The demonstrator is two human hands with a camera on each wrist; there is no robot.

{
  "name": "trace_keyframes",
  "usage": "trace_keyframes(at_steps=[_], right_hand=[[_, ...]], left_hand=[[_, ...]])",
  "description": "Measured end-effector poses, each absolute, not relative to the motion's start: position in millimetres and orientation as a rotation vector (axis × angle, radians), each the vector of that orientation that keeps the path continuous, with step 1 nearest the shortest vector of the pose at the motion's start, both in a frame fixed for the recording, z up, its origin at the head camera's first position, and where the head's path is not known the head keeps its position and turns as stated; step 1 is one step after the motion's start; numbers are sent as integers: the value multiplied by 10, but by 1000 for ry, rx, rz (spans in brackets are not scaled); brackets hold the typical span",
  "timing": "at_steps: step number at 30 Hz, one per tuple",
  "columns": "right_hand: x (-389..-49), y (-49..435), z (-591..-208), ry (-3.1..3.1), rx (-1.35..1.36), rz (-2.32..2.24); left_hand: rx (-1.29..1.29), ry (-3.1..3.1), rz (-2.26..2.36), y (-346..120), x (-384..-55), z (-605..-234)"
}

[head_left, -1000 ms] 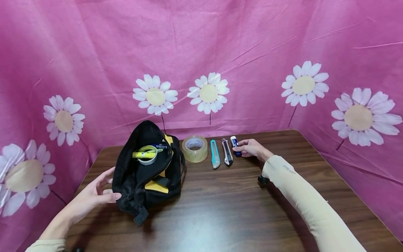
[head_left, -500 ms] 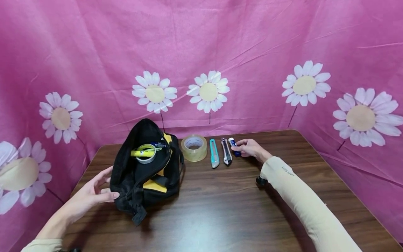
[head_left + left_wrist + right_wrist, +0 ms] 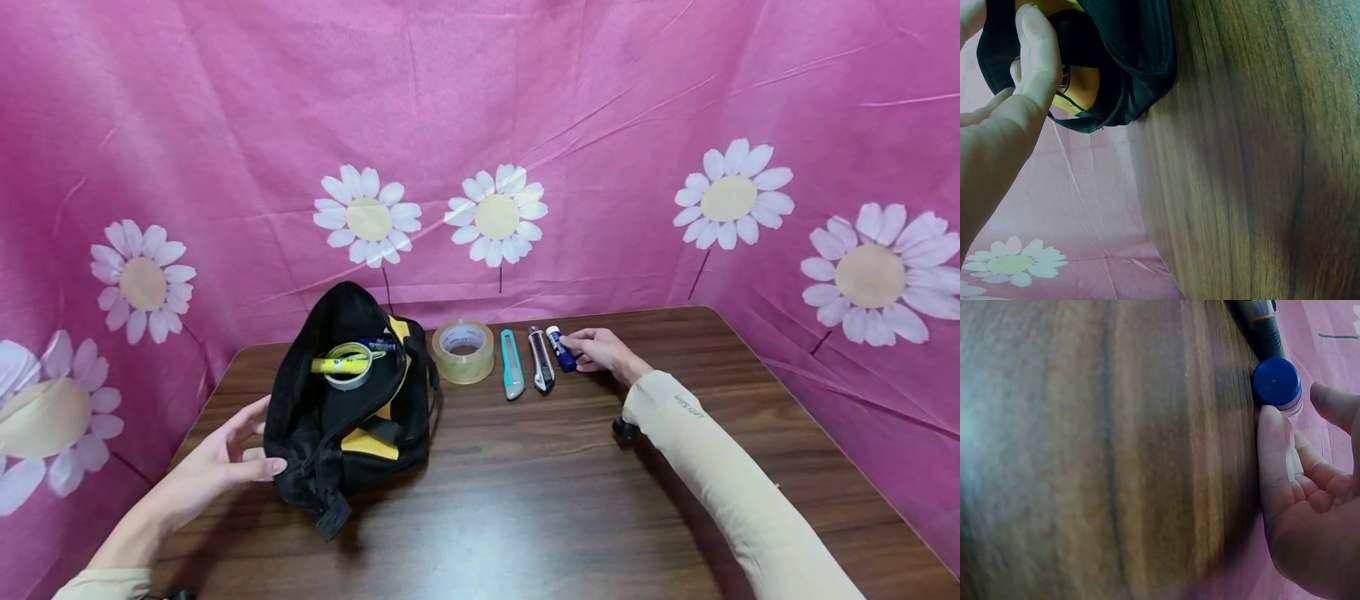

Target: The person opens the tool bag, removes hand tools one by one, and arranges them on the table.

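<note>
In the head view my left hand (image 3: 206, 475) holds the near left side of an open black-and-yellow bag (image 3: 382, 417), with the thumb on its corner. Inside the bag lie a yellow highlighter (image 3: 341, 365) and a roll of tape (image 3: 351, 382). My right hand (image 3: 606, 354) is beside a blue glue stick (image 3: 561, 350) with a white end, lying on the table. In the right wrist view one fingertip is right at the blue end of the glue stick (image 3: 1277, 382), while another finger stands apart from it.
Left of the glue stick lie a dark-and-silver utility knife (image 3: 541, 360) and a turquoise utility knife (image 3: 512, 365). A roll of clear packing tape (image 3: 463, 367) sits between them and the bag. A pink flowered cloth (image 3: 600, 150) hangs behind the wooden table (image 3: 525, 500).
The glue stick has shifted slightly left and tilted in line with the knives. My right fingers have loosened from around it. My left hand stays on the bag.
</note>
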State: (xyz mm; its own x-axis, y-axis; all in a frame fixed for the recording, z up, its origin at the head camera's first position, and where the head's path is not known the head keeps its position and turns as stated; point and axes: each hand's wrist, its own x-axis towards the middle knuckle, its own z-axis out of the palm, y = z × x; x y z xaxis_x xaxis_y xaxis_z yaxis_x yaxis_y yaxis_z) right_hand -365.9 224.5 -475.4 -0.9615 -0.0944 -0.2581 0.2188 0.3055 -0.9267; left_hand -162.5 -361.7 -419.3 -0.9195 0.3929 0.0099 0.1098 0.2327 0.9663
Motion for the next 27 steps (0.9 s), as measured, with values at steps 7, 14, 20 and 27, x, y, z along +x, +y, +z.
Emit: trace_keyframes(at_steps=[7, 14, 20, 27], right_hand=[[-3642, 2247, -4682, 2265, 114, -1675], [-3612, 2236, -4598, 2254, 93, -1574], [-3620, 2230, -4575, 2244, 126, -1592], [-3613, 2249, -4491, 2248, 125, -1544]], left_hand=[[486, 2262, 1752, -3627, -1634, -4205], [461, 2250, 1752, -3623, -1634, -4226], [466, 2254, 1749, -3617, -1648, -4216], [493, 2242, 1756, -3623, -1658, -4203]])
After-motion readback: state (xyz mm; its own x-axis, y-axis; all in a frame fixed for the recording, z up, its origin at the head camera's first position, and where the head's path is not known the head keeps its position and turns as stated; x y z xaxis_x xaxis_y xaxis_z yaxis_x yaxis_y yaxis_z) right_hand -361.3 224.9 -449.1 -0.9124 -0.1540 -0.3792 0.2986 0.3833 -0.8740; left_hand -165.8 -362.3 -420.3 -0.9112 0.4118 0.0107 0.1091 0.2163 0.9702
